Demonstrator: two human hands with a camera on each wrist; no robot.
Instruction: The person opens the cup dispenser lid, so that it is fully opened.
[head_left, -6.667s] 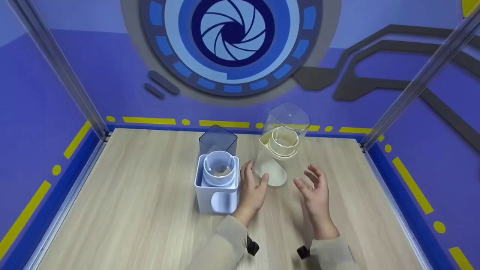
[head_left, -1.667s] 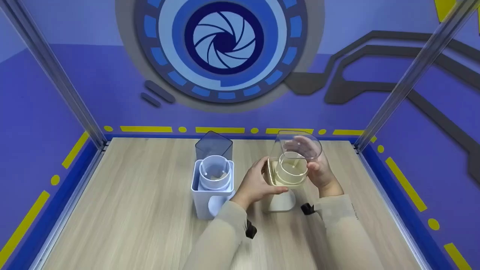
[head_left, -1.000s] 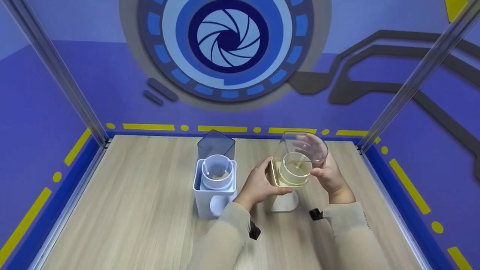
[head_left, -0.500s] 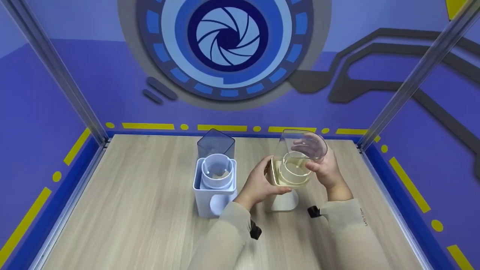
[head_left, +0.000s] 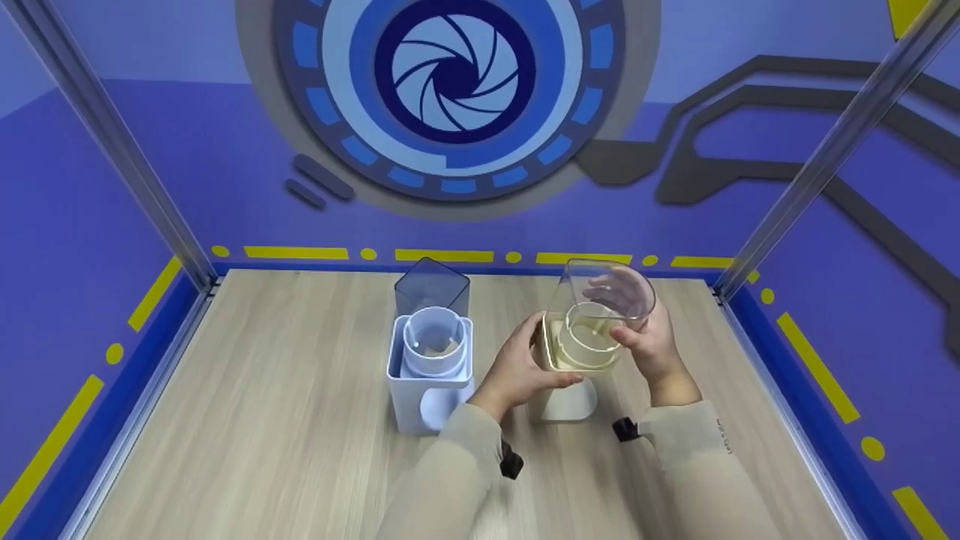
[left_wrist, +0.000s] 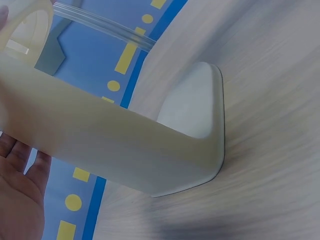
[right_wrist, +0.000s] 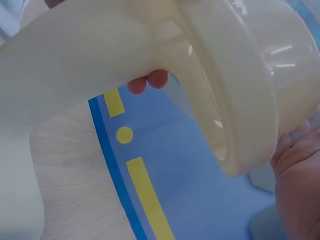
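Observation:
A cream plastic dispenser-like stand (head_left: 566, 405) rises from a flat rounded foot (left_wrist: 187, 102) on the table. At its top sits a round ring holder (right_wrist: 240, 100), with a clear angular cover (head_left: 574, 289) over it. My left hand (head_left: 517, 367) grips the stand's upper body from the left, thumb in front and fingers behind. On the other side, my right hand (head_left: 656, 345) holds the clear cover, its fingers seen through the plastic and its thumb beside the ring. How far the cover is seated on the stand I cannot tell.
Left of the stand is a similar light blue unit (head_left: 409, 409) with a round cup (head_left: 433, 349) and a smoky clear cover (head_left: 431, 285) behind. A wooden table (head_left: 285, 390) lies beneath, bounded by blue panels and metal posts (head_left: 139, 150).
Earlier both hands were apart and the cream stand stood farther back. It is now nearer, held by both hands. Over the last second only my right hand has shifted slightly.

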